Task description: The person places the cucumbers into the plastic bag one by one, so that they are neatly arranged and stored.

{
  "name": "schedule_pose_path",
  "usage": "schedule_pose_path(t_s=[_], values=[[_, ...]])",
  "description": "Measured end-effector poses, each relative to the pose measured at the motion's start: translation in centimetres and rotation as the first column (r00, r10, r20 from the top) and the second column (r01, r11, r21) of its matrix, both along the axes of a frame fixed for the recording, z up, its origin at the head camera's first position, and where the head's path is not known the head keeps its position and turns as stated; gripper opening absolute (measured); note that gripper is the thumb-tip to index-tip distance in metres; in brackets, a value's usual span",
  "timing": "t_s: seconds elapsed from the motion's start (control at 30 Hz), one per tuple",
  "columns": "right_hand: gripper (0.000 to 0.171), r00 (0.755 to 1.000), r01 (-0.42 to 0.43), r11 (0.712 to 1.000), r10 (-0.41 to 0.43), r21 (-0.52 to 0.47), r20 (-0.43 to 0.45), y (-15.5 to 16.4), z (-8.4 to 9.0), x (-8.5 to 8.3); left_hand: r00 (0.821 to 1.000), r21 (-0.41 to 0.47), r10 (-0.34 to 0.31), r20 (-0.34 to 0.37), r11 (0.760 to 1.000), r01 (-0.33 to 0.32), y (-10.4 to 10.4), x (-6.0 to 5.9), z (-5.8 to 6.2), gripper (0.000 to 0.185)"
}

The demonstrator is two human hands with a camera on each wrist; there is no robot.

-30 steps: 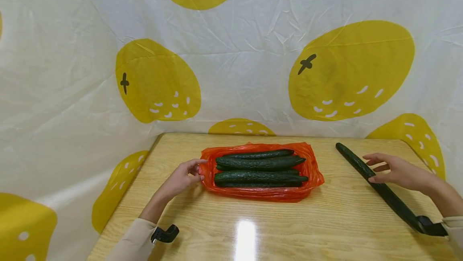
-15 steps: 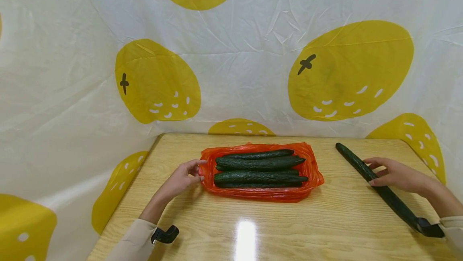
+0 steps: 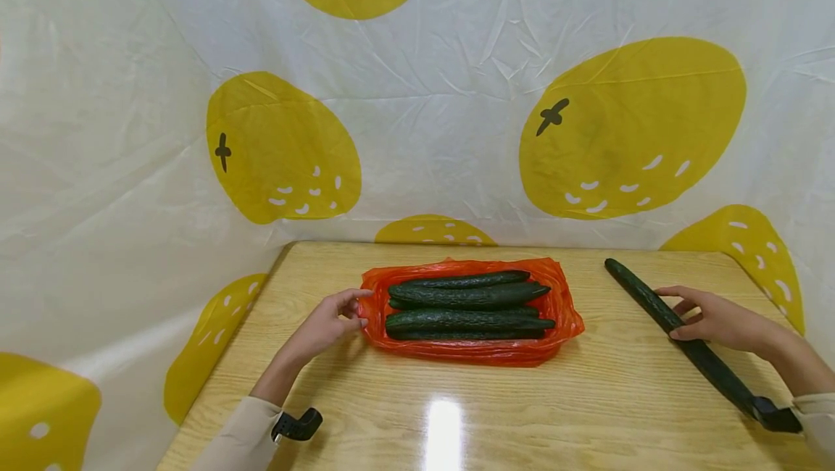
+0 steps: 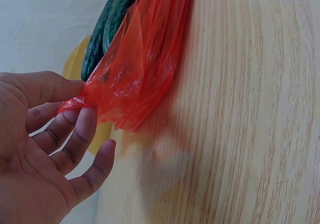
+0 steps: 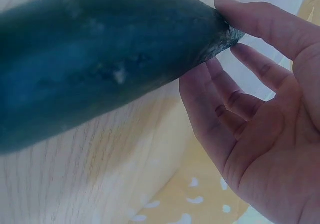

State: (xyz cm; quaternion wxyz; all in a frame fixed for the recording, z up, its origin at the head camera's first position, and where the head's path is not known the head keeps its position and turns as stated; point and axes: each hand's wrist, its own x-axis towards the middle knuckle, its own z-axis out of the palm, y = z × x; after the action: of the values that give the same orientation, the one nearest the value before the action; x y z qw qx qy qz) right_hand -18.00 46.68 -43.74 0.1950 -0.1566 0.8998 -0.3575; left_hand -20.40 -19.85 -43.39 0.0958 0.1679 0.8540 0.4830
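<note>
An orange-red plastic bag [image 3: 566, 311], its mouth spread wide, lies on the table with several dark green cucumbers [image 3: 470, 296] side by side in it. At the bag's left end, my left hand [image 3: 331, 322] pinches the edge of the film; the left wrist view shows the red plastic [image 4: 131, 68] between thumb and fingers, with the little finger free. A single long cucumber [image 3: 711, 366] slants across the right of the table. My right hand [image 3: 720, 320] holds it near its middle, thumb on the near side and fingers on the far side. Close up, this cucumber [image 5: 100, 58] fills much of the right wrist view.
The pale wooden table [image 3: 378, 413] ends at a white sheet [image 3: 430, 145] printed with yellow fruit, which rises behind it and on the left. Black wrist straps [image 3: 296, 424] sit over both beige sleeves. Bare wood lies between the bag and the single cucumber.
My right hand has come down onto the single cucumber and its thumb and fingers have closed about it. The left hand and the bag stay in place.
</note>
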Motion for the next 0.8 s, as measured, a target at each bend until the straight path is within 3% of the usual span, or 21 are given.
schedule_pose_path(t_s=[0.47, 0.8], values=[[0.081, 0.998, 0.038, 0.999, -0.039, 0.008, 0.054, -0.04, 0.26, 0.22, 1.0, 0.009, 0.003, 0.013, 1.0, -0.003, -0.06, -0.02, -0.06, 0.051], [0.076, 0.997, 0.067, 0.995, -0.064, 0.073, -0.038, -0.86, 0.01, 0.39, 1.0, -0.001, -0.005, 0.003, 1.0, 0.005, -0.09, 0.0, 0.1, 0.051]])
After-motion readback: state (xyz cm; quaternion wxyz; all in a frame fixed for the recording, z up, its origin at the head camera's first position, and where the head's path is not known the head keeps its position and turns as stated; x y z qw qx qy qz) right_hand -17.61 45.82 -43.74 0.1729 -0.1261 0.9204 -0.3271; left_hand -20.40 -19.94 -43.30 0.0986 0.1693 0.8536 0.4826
